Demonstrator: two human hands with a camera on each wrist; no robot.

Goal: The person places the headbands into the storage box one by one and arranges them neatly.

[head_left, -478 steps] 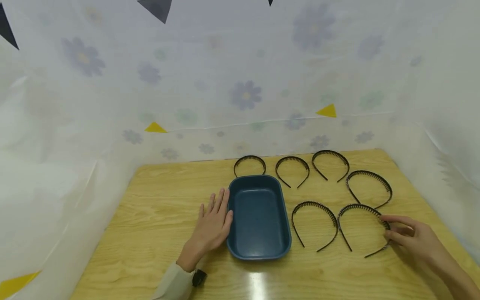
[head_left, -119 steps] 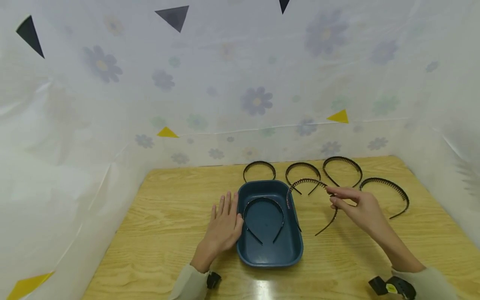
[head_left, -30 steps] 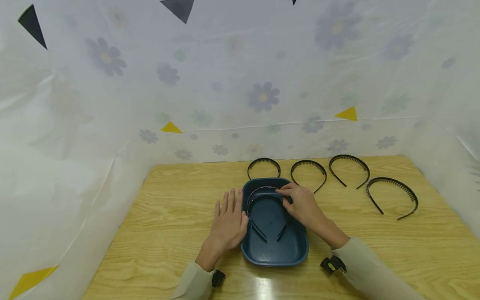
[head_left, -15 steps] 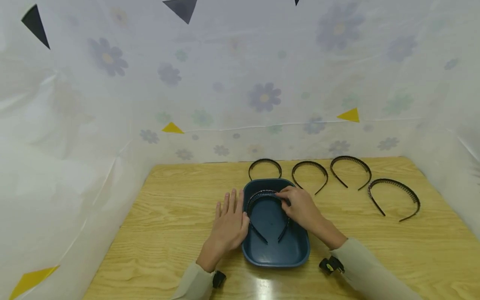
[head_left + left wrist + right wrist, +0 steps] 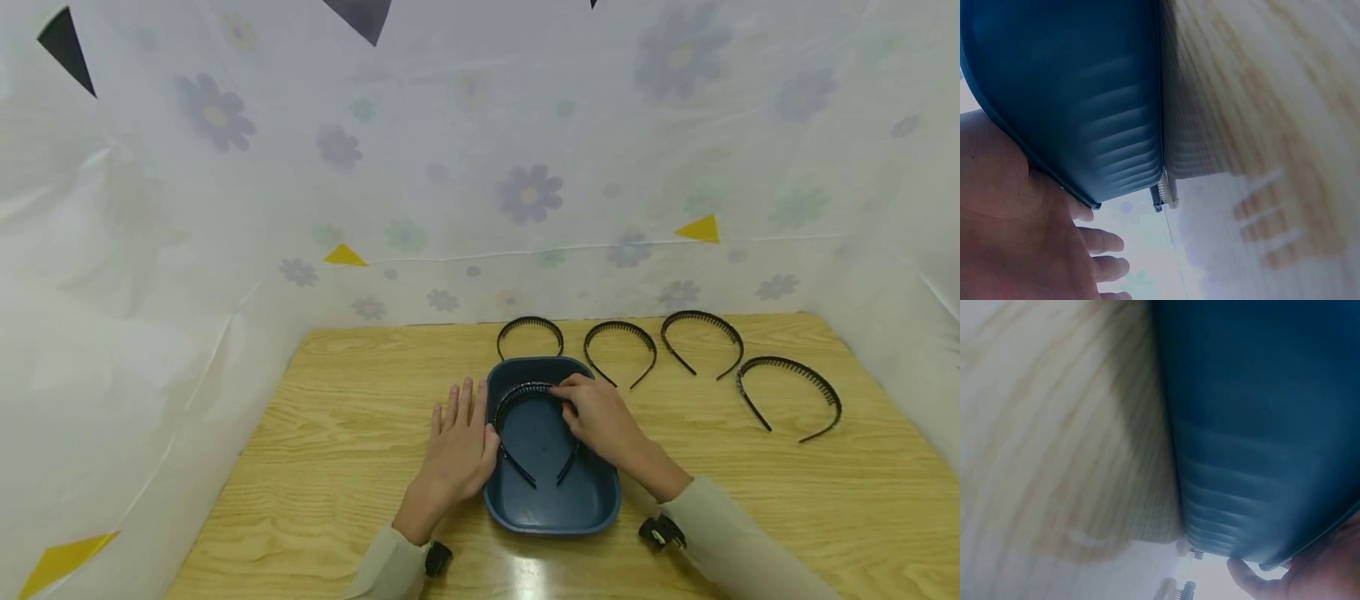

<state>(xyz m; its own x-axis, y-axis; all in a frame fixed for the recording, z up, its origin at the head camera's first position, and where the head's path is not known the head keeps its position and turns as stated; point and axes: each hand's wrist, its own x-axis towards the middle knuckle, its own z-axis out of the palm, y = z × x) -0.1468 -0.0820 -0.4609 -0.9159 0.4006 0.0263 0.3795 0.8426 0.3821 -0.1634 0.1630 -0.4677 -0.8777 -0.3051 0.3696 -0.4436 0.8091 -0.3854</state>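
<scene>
Two black toothed headbands [image 5: 498, 419] lie one over the other inside a dark blue rectangular tray [image 5: 552, 518], their open ends toward the near side. My right hand [image 5: 606, 421] reaches over the tray's right rim and pinches the upper headband near the top right of its arch; the fingers cover that stretch. Straight-fingered, my left hand [image 5: 453, 446] rests along the tray's left rim. In the left wrist view the palm [image 5: 1029, 225] is against the tray wall [image 5: 1085, 94]. The right wrist view has the tray's other wall [image 5: 1254, 437], with the held headband hidden.
Behind the tray stands a headband [image 5: 530, 320], partly covered by the rim. Three more headbands lie to the right: one [image 5: 620, 326] near the tray's corner, another [image 5: 701, 315] farther back, and a third [image 5: 791, 364] near the right edge of the wooden table [image 5: 337, 400].
Two headbands from the right front of the table are now in the tray. Over the last second, my right hand has lowered the second onto the first. My left hand stays at the tray's side.
</scene>
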